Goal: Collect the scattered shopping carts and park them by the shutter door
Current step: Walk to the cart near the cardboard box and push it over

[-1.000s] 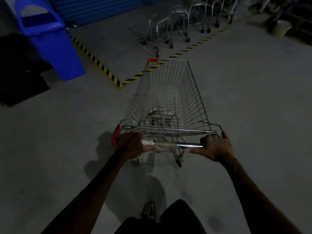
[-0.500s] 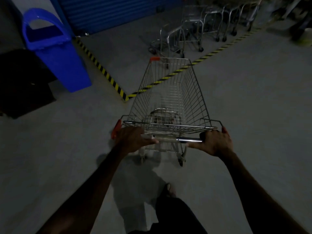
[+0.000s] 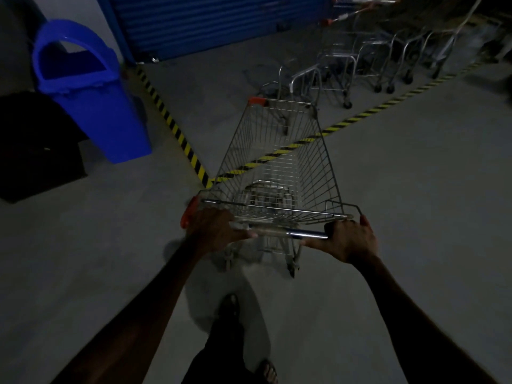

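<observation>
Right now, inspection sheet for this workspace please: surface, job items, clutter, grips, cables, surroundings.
Surface: grey concrete floor, dim light; yellow-black hazard tape marks a bay.
Job's things: wire shopping cart, basket empty, front end across the tape; parked carts in a row inside the bay.
Clutter: blue bin and a dark box to the left.
Grips: left hand and right hand both closed on the cart handle.
Cables: nothing seen.
Surroundings: blue shutter door ahead.

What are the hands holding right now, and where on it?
Both hands, left hand and right hand, grip the shopping cart by its handle bar, one near each end.
</observation>
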Demonstrator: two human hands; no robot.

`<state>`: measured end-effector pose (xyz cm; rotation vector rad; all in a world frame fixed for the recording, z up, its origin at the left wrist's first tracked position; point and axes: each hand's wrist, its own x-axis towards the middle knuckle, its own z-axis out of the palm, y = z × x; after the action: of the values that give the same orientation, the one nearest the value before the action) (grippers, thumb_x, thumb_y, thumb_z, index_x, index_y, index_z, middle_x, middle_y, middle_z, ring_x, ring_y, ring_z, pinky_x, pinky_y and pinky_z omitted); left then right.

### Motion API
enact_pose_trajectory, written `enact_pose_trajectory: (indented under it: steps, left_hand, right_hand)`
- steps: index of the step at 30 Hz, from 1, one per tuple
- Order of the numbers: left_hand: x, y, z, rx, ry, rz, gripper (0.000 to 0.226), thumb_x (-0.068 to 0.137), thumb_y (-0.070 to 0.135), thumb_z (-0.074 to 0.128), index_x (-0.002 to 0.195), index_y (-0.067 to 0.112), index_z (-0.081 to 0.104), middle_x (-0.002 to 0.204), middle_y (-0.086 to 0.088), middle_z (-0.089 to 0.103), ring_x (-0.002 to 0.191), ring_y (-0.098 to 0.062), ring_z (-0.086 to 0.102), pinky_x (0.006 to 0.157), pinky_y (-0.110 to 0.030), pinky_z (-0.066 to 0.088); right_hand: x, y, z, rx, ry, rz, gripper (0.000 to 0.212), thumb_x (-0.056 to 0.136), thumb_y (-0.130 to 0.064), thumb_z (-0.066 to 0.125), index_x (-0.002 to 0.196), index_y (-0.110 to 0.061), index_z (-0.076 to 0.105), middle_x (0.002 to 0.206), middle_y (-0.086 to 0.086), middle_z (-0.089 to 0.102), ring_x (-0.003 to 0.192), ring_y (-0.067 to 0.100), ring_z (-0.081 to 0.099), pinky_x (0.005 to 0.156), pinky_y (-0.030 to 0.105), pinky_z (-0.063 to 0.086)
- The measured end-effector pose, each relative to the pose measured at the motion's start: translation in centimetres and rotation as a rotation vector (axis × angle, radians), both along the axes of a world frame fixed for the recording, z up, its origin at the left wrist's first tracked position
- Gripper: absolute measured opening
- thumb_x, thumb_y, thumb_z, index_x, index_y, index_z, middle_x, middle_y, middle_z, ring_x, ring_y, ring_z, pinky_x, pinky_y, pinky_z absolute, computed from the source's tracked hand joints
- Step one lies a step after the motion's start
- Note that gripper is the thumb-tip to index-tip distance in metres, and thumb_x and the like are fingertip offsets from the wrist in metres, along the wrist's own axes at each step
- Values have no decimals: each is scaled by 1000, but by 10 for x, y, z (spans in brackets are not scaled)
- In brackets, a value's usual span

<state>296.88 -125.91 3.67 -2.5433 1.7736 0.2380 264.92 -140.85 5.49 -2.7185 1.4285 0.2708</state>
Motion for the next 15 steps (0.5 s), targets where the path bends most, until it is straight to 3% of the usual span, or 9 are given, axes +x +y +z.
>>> enact_pose_trajectory:
  steps: [2,4,5,8,12,15]
  left_hand:
    - [20,-28,-3,-81,-56,0,102,63,114,19,89,36,79,92,13,78,103,-9,73,120,-49,16]
    - [45,-61,-10,-93,-6,-5,99,66,112,23,76,29,75,77,9,74,86,-10,73,106,-43,45]
    - [57,-77,-13,-75,44,-18,98,67,112,22,73,28,73,73,9,71,81,-9,70,97,-40,50]
    - [95,-127,-16,-1,117,-86,107,69,112,10,88,32,79,81,7,69,87,-13,71,84,-36,50]
    - [124,-169,9,-59,168,11,95,71,105,39,113,30,78,110,4,75,111,-23,69,103,-43,48]
    - [151,-205,12,-54,203,14,102,66,107,42,117,27,77,116,1,75,114,-25,68,101,-41,47]
  right_hand:
    - [21,-33,0,0,2,5,91,58,-115,13,69,-34,53,93,-8,73,103,16,69,125,56,23]
    - [43,-66,-1,-11,8,9,92,58,-115,12,70,-34,54,93,-8,72,102,17,69,124,56,25]
    - [53,-82,-2,-13,9,7,93,58,-115,13,70,-33,55,92,-8,72,102,17,69,123,56,26]
    - [87,-126,-2,-11,23,6,97,57,-115,11,71,-32,58,91,-10,71,102,16,69,122,55,27]
    - [132,-179,4,-2,28,-3,100,54,-116,8,70,-31,58,88,-11,71,101,14,69,123,53,24]
    - [163,-215,2,2,43,-9,101,54,-116,7,71,-32,60,90,-10,72,102,15,69,124,53,22]
